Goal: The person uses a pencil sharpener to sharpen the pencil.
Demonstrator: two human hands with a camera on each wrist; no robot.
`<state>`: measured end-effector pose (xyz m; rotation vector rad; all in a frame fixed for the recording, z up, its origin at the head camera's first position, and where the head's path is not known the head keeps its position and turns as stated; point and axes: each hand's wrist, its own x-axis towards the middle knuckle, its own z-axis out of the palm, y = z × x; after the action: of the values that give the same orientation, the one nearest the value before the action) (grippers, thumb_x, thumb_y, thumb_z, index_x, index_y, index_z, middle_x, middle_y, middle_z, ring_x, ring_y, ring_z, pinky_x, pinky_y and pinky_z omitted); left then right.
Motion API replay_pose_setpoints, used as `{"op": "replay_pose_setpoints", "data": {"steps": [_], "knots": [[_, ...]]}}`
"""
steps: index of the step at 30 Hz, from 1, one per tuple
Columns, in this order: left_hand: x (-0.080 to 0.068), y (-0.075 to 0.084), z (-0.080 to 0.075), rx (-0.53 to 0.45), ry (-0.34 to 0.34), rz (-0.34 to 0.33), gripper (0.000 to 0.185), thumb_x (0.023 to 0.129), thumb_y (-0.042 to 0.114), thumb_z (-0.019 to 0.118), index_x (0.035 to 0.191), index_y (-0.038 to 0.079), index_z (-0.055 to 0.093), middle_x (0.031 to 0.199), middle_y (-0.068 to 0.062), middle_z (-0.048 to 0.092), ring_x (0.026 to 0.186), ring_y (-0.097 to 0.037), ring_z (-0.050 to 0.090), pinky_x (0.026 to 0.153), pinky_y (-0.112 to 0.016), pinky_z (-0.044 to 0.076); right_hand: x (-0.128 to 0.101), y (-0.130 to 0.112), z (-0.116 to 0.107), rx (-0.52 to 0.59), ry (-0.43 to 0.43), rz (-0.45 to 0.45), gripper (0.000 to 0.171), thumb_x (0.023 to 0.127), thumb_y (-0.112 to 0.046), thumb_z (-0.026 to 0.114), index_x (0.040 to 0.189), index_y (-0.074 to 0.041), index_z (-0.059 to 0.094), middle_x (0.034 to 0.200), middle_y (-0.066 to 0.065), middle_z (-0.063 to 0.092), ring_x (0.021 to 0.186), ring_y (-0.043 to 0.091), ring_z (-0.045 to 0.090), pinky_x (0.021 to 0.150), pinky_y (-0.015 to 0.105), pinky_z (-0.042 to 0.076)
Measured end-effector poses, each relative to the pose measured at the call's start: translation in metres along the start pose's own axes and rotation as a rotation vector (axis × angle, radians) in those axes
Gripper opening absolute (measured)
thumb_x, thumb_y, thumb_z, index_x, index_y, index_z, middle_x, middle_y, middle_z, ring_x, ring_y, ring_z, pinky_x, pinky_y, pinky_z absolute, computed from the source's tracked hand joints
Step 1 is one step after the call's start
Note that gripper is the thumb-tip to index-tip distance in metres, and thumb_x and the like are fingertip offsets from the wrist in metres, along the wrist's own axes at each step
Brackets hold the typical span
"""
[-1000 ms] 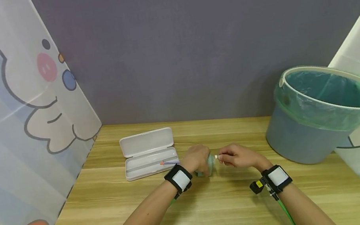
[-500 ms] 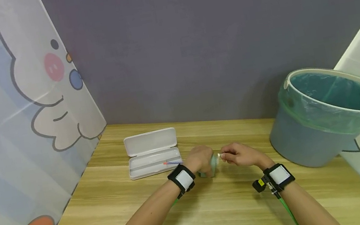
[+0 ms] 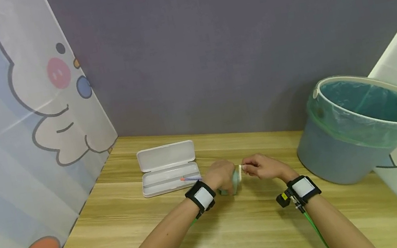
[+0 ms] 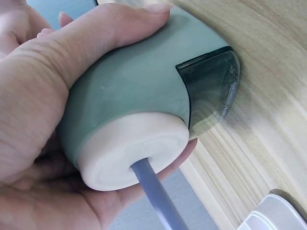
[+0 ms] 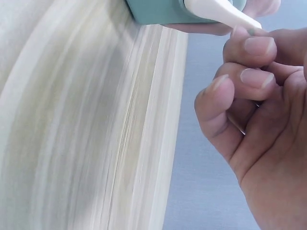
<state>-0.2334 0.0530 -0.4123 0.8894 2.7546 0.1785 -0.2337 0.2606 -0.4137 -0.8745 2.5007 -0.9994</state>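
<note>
My left hand (image 3: 221,175) grips a green crank pencil sharpener (image 4: 129,81), thumb over its top and fingers underneath. A purple pencil (image 4: 160,199) sticks into the hole of its cream round front; the pencil's orange end (image 3: 183,179) points left in the head view. On the sharpener's other side my right hand (image 3: 266,167) pinches the end of the cream crank handle (image 5: 223,10) between thumb and forefinger. A dark see-through shavings drawer (image 4: 211,86) shows at the sharpener's base. The pencil's tip is hidden inside the body.
Left of the sharpener, a white pencil case (image 3: 166,155) lies with its lid up on the wooden table (image 3: 218,235). A grey bin (image 3: 335,151) lined with a green bag stands at the right. A grey wall (image 3: 202,52) rises behind the table.
The crank handle has turned and shows longer now beside the sharpener, with my right hand shifted slightly along with it. My left hand keeps its grip. The head view has panned slightly.
</note>
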Motion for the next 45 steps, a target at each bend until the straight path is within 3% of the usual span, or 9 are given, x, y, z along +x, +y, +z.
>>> {"op": "replay_pose_setpoints", "data": {"steps": [7, 15, 22, 33, 45], "knots": [[0.0, 0.0, -0.001, -0.01, 0.004, -0.001, 0.04, 0.069, 0.029, 0.097, 0.09, 0.015, 0.066, 0.081, 0.005, 0.063, 0.071, -0.012, 0.057, 0.063, -0.026, 0.049, 0.005, 0.007, 0.0, -0.016, 0.0, -0.004, 0.041, 0.112, -0.023, 0.043, 0.092, 0.008, 0.06, 0.065, -0.005, 0.041, 0.047, 0.004, 0.037, 0.047, 0.024, 0.038], [0.002, -0.001, 0.0, 0.007, 0.003, -0.001, 0.04, 0.068, 0.03, 0.097, 0.089, 0.016, 0.065, 0.079, 0.006, 0.062, 0.07, -0.012, 0.056, 0.063, -0.026, 0.049, 0.009, 0.01, 0.0, -0.028, 0.002, 0.0, 0.04, 0.111, -0.022, 0.043, 0.089, 0.008, 0.059, 0.066, -0.005, 0.042, 0.048, 0.004, 0.037, 0.048, 0.023, 0.038], [0.003, 0.002, 0.001, 0.011, 0.01, 0.008, 0.041, 0.067, 0.029, 0.097, 0.089, 0.017, 0.065, 0.08, 0.006, 0.062, 0.071, -0.012, 0.056, 0.063, -0.026, 0.049, 0.008, 0.015, 0.002, -0.057, 0.017, -0.021, 0.039, 0.111, -0.022, 0.044, 0.082, 0.0, 0.057, 0.066, -0.006, 0.042, 0.051, 0.003, 0.035, 0.051, 0.023, 0.038], [0.003, 0.003, 0.002, -0.028, 0.026, 0.003, 0.046, 0.066, 0.027, 0.098, 0.097, 0.015, 0.066, 0.086, 0.004, 0.064, 0.074, -0.013, 0.057, 0.066, -0.026, 0.05, 0.011, 0.021, 0.006, -0.101, 0.016, -0.01, 0.037, 0.11, -0.019, 0.045, 0.086, 0.004, 0.06, 0.069, -0.005, 0.045, 0.055, 0.003, 0.036, 0.057, 0.023, 0.038], [0.001, 0.0, 0.002, -0.013, 0.03, 0.017, 0.037, 0.068, 0.027, 0.097, 0.088, 0.015, 0.069, 0.082, 0.004, 0.065, 0.071, -0.013, 0.057, 0.063, -0.026, 0.05, 0.018, 0.027, 0.011, -0.14, -0.011, -0.046, 0.033, 0.109, -0.014, 0.048, 0.083, 0.002, 0.061, 0.064, -0.009, 0.041, 0.053, 0.002, 0.035, 0.056, 0.021, 0.035]]}}
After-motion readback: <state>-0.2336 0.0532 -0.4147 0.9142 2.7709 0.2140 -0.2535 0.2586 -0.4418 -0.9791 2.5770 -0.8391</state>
